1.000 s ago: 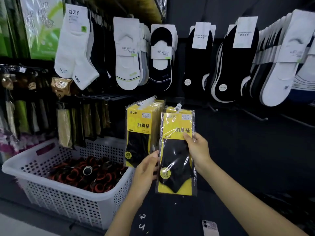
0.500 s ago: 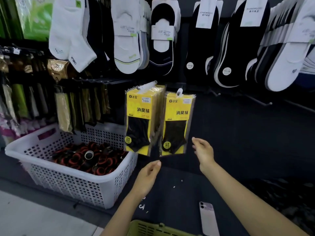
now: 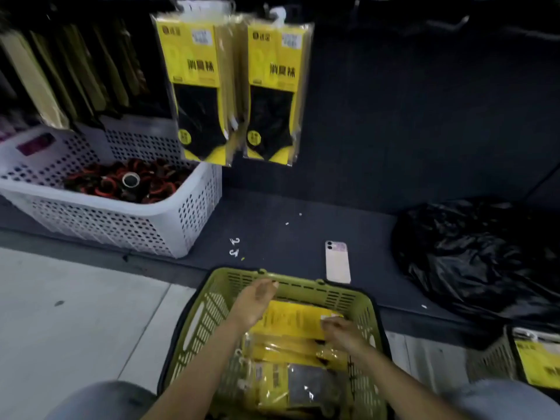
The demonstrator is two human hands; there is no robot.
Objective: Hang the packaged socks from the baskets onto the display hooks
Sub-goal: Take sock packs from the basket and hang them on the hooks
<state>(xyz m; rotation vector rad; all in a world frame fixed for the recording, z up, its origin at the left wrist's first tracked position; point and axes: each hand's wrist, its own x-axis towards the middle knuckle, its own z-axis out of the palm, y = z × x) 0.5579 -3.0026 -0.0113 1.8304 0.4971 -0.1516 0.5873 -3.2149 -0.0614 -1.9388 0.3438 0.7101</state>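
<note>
The hung pack (image 3: 272, 92) left on its hook (image 3: 280, 15), both hands have dropped into the green basket (image 3: 303, 287): left hand (image 3: 254, 301) with fingers (image 3: 270, 287) apart, right hand (image 3: 341, 330) on the next pack (image 3: 291, 319), grip unclear.

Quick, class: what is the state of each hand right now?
Left hand: open, holding nothing, above the green basket.
Right hand: on a yellow sock packet; grip cannot be told.

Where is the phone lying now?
In the head view, the phone lies back up on the dark platform, beyond the far right corner of the green basket, left of the black bag.
</note>
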